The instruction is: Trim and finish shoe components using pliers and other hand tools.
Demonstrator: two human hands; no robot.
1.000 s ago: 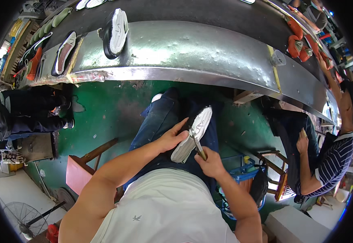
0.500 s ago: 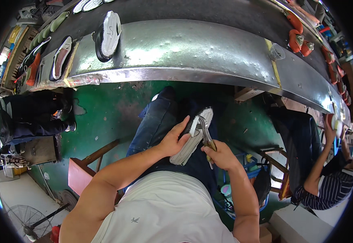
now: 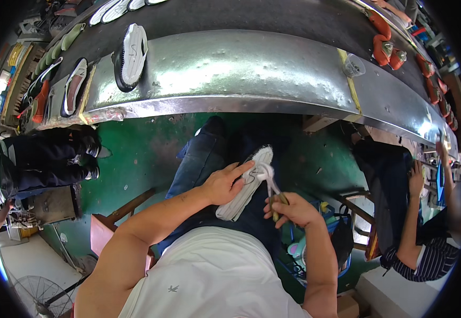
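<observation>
Shoe sole [image 3: 243, 185] is lying over my lap, long axis running from near-left up to far-right. I am cupping it with my left hand [image 3: 224, 184]; my right hand [image 3: 289, 208], just beside, is gripping a small tool [image 3: 272, 188] against its far end.

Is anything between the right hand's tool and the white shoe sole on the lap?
Nothing visible. The left hand steadies the white shoe sole from its left side, and the right hand brings the tool straight onto its edge.
</observation>
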